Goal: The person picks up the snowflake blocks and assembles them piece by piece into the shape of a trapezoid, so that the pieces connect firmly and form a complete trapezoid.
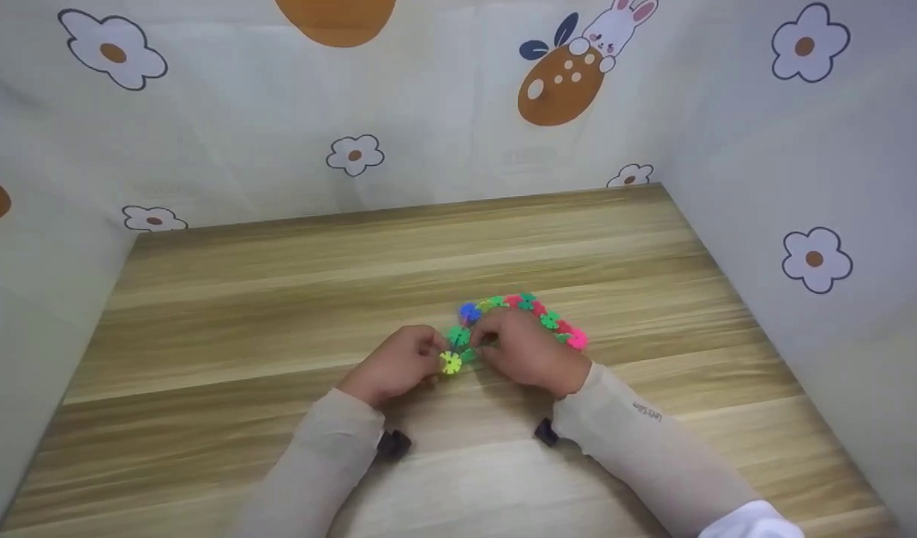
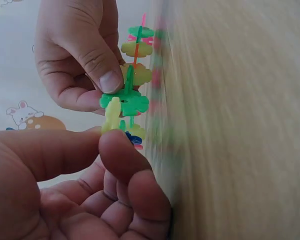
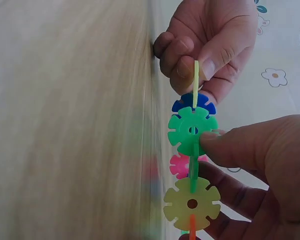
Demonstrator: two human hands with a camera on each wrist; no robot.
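A chain of slotted plastic snowflake discs (image 1: 550, 320) in green, pink, yellow, red and blue curves over the table in the head view. At its near end my left hand (image 1: 402, 366) pinches a yellow disc (image 3: 196, 80) between thumb and forefinger. That disc stands edge-on against a green disc (image 3: 182, 131), which my right hand (image 1: 529, 347) pinches with its thumb on the face. In the left wrist view the yellow disc meets the green disc's rim; how deep their slots sit is not clear. Behind them is a blue disc (image 1: 469, 311). My right hand hides part of the chain.
The wood-grain table (image 1: 264, 291) carries the chain. A pale cloth wall (image 1: 241, 112) with flower and rabbit prints stands behind it, with more cloth at both sides. Dark wrist-camera mounts (image 1: 394, 445) sit under both sleeves, close to the tabletop.
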